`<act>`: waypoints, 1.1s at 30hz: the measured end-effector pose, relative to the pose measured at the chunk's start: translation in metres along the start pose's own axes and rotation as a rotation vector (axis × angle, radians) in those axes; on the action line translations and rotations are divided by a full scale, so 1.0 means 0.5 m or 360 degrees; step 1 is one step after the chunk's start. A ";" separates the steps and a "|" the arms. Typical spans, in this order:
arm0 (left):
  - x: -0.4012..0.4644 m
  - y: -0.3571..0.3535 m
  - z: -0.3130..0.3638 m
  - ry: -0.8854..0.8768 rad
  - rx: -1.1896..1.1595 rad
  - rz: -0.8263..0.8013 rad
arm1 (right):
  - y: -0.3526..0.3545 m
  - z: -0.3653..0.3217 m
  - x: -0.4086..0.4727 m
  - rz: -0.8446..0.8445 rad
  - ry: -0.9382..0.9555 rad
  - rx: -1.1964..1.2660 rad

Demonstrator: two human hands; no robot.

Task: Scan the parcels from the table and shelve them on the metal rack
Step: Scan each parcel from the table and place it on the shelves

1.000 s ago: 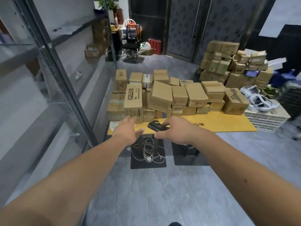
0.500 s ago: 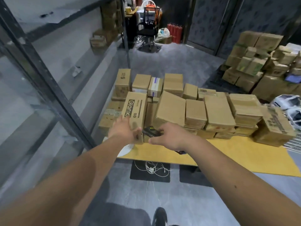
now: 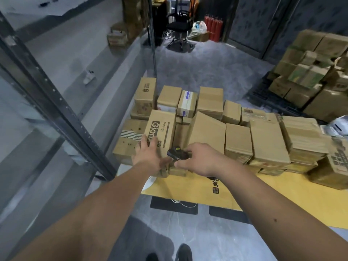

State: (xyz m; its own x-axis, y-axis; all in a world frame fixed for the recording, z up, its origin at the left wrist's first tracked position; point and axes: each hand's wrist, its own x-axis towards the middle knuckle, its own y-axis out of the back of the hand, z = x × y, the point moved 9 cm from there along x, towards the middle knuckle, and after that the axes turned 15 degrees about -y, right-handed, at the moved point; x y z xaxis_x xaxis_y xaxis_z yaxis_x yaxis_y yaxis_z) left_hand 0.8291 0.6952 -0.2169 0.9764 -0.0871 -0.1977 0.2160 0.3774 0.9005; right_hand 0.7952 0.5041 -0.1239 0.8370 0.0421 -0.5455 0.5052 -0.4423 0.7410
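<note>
Several brown cardboard parcels are stacked on the yellow table [image 3: 263, 193]. At the front left stands an upright parcel printed "Gianxi" [image 3: 162, 127]. My left hand [image 3: 148, 153] lies on its front face with fingers spread and fairly straight. My right hand [image 3: 199, 159] grips a black handheld scanner [image 3: 178, 154] just right of that parcel, its head pointing left toward my left hand. The metal rack [image 3: 56, 110] rises on the left, its dark upright post close to the table's left end.
A second heap of parcels [image 3: 310, 72] sits on the floor at the right. A black office chair [image 3: 178, 25] and red extinguishers [image 3: 213, 27] stand at the back. Two small boxes [image 3: 117, 36] rest on a rack shelf. My shoe [image 3: 183, 252] shows below.
I have stepped closer to the table. My left hand has reached forward onto the Gianxi parcel, and my right hand has carried the scanner up beside it.
</note>
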 end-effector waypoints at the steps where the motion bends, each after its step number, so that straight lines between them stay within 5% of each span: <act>1: -0.003 0.002 0.002 -0.0002 0.0003 0.0025 | -0.003 -0.001 -0.002 0.0010 -0.0010 0.0005; 33: -0.044 0.250 0.125 -0.0483 -0.0100 0.0490 | 0.091 -0.024 -0.155 0.0467 -0.0222 0.0058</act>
State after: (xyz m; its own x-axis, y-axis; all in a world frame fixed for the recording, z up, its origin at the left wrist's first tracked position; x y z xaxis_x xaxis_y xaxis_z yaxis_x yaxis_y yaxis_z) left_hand 0.8344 0.6867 -0.0759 0.9518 -0.2253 0.2079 -0.0762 0.4830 0.8723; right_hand 0.7558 0.4913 -0.0429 0.9077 -0.2140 -0.3610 0.2368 -0.4491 0.8616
